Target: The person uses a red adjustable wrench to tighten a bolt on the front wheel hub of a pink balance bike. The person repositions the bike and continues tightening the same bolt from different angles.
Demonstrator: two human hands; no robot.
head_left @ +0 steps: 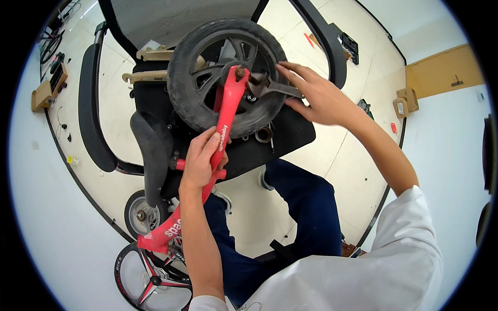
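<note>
My left hand (199, 155) is wrapped round a red children's bicycle frame (228, 116), which slants up across the wheel. The frame's upper end meets the hub at a rusty axle nut (240, 73). The black wheel (181, 90), with a worn tyre and broad spokes, lies on the chair seat. My right hand (319, 98) is at its right side, with fingers and thumb apart. Its fingertips are by the tyre, and the handle of an adjustable wrench (275, 87) runs between fingers and thumb. The wrench head is beside the hub; its exact contact is hidden.
The black office chair (290, 137) has armrests on both sides. A black bicycle saddle (150, 150) hangs at its left edge, and tan metal parts (148, 76) lie behind. A small metal ring (263, 135) sits on the seat. More wheels (155, 280) stand lower left.
</note>
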